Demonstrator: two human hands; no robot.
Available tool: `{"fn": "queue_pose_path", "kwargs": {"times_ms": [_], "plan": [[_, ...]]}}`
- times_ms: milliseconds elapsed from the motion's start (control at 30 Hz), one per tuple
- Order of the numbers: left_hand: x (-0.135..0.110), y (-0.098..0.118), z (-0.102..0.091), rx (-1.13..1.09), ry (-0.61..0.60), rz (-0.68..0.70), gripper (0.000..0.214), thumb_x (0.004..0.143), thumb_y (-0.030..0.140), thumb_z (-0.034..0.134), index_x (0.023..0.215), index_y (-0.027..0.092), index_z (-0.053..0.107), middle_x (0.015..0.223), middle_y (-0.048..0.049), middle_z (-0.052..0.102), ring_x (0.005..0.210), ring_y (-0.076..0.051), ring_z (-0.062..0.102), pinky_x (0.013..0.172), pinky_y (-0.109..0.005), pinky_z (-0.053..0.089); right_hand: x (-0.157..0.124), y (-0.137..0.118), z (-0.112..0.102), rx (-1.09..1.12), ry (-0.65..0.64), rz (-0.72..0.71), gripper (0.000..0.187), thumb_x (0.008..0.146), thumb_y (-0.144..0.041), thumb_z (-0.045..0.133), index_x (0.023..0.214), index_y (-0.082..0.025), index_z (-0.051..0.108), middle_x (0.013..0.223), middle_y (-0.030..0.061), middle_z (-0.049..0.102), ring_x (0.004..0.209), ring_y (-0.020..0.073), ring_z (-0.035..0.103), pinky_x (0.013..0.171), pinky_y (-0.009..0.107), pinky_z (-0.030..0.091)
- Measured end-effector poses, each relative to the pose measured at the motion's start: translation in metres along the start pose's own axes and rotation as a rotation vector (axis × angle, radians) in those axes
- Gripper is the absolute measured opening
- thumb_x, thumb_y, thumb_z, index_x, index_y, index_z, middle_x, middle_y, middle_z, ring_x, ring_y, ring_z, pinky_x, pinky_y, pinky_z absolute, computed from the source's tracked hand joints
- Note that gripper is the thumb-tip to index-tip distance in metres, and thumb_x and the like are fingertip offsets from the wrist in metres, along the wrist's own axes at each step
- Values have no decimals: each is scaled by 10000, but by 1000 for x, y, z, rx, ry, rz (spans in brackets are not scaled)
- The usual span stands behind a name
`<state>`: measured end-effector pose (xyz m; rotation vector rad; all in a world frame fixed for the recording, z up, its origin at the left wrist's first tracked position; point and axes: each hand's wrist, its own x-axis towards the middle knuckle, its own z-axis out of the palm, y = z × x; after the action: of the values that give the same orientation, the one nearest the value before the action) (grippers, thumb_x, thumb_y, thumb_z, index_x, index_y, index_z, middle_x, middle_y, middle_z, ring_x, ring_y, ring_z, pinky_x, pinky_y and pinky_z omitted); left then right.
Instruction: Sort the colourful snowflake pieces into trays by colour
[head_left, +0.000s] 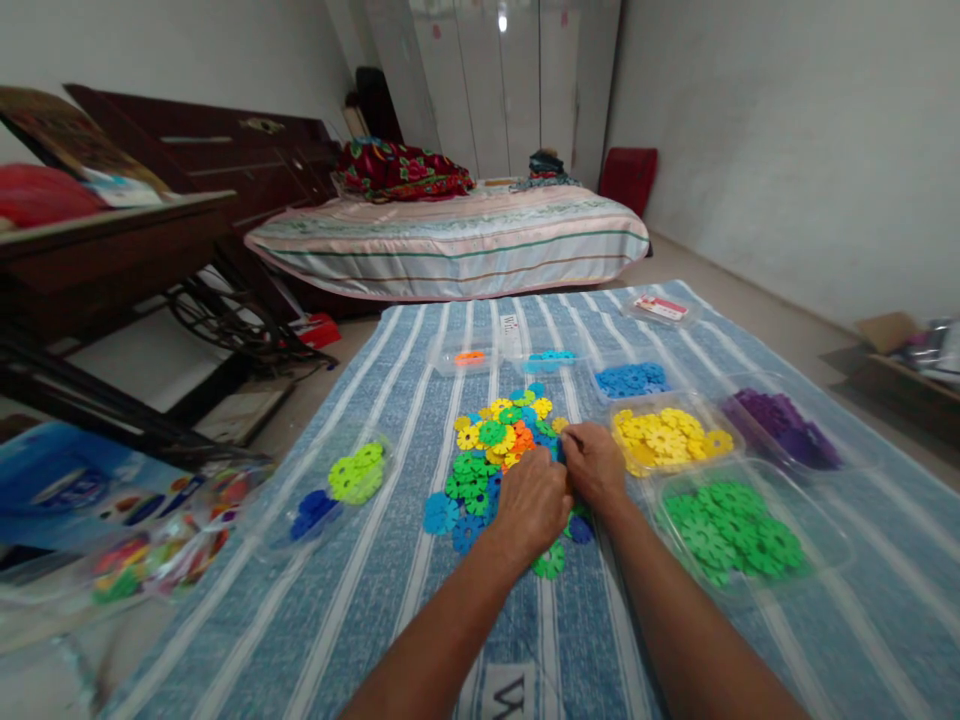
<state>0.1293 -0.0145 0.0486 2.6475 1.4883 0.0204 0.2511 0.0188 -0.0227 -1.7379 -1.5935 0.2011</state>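
A mixed pile of flower-shaped plastic discs (491, 435) in yellow, green, orange and blue lies on the striped cloth. Over its right side, my left hand (534, 498) is closed, knuckles up. My right hand (594, 465) is closed too, right beside it, its fingertips at the pile's edge. Whatever the fingers pinch is hidden behind them. A loose green disc (550, 560) lies just below my left hand. Nearest my right hand stands a clear tub of yellow discs (664, 438).
Clear tubs hold green discs (731, 530), purple discs (784, 425), blue discs (632, 380), light blue discs (549, 360) and orange discs (470, 357). At left, another tub holds lime discs (357, 473) and dark blue discs (313, 512). A lid (660, 308) lies far right; a bed (450, 235) stands beyond.
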Motion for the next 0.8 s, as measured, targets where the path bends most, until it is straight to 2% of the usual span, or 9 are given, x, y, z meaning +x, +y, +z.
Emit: {"fn": "queue_pose_path", "kwargs": {"times_ms": [400,633,800], "plan": [[-2,-1,1,35,-33,5,253,846,230,392,836,159,635,931,-100,573,897,-228,540,758,-341,448,0,1,0,-11,-2,-6,211,809,-248,460,755,-194,656,742,22,602,741,148,472,676,256,296],[-7,-6,7,36,38,16,301,883,233,330,849,166,622,882,-84,577,869,-209,533,745,-319,425,-1,2,1,-6,2,-12,215,814,-267,462,763,-196,658,754,22,611,748,151,483,690,257,304],[-11,-16,10,-4,83,-34,314,893,234,316,807,156,607,868,-79,581,860,-185,532,750,-292,406,-1,1,0,-14,8,-5,216,814,-269,461,770,-197,660,755,22,611,743,150,484,679,258,301]]}}
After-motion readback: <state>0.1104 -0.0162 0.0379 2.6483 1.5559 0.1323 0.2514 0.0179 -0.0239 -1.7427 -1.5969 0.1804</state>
